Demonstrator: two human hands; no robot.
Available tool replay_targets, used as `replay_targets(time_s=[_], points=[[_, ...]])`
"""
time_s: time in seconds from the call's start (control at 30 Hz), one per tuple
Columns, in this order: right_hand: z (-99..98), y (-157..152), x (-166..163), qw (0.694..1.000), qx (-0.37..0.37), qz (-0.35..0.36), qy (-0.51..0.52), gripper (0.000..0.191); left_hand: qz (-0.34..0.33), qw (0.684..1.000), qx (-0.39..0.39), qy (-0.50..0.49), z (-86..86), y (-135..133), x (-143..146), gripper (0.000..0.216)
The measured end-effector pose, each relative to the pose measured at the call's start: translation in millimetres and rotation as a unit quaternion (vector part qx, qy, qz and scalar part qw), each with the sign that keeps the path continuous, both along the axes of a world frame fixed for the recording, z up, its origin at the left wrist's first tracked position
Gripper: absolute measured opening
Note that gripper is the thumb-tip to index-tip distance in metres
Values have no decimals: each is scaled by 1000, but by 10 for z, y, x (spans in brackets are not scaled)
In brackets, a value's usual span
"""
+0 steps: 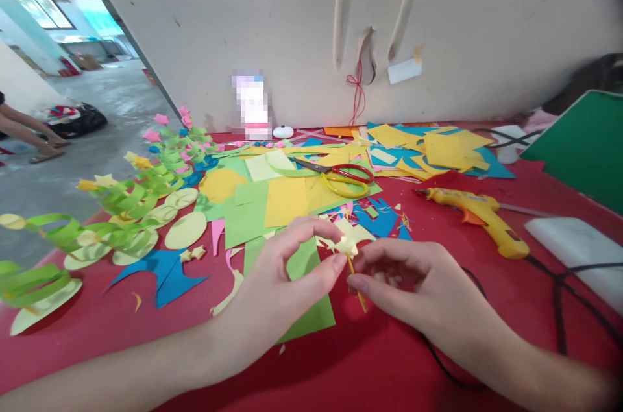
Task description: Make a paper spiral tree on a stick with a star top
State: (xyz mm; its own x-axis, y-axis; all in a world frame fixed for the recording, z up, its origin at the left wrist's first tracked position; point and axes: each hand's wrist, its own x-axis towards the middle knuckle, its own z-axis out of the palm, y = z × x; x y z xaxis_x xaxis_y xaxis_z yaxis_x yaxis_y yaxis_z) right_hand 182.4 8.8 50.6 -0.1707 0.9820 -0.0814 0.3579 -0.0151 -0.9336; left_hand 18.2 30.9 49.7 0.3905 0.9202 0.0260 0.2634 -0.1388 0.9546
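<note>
Over the red table point(389, 360), the left hand point(282, 282) pinches shut on a pale paper star point(348, 244). The right hand point(418, 282) clamps the stick point(360, 294) beneath, seemingly steadying it. A glue gun point(479, 214) lies near.

Craft workspace: paper scraps point(285, 201), scissors point(341, 175), glue gun point(479, 217).

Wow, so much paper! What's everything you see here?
paper star: one, pale yellow, between both hands
stick: one, yellowish, under the star
scissors: one or two, red and yellow handles, mid-table
glue gun: one, yellow, right side
paper spirals: many, green, left side
paper sheets: many, yellow, green, blue, middle and back
table: one, red, under everything
left hand: one, grip on paper star
right hand: one, grip on stick
</note>
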Motion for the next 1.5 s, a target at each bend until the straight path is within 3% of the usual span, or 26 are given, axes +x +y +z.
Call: replay_targets(time_s=[0.63,1.17,1.37,1.5], points=[[-21,-4,-3,1000,-18,6,8,9,6,999,34,5,-24,0,4,4],[-38,-25,-20,999,-41,8,20,9,21,999,18,-26,-96,-28,-4,2],[-33,-20,-16,996,-40,-6,77,9,28,998,-35,-47,-117,-39,13,15],[-43,11,-15,985,-63,8,163,5,32,994,-36,-100,-175,-42,26,11]])
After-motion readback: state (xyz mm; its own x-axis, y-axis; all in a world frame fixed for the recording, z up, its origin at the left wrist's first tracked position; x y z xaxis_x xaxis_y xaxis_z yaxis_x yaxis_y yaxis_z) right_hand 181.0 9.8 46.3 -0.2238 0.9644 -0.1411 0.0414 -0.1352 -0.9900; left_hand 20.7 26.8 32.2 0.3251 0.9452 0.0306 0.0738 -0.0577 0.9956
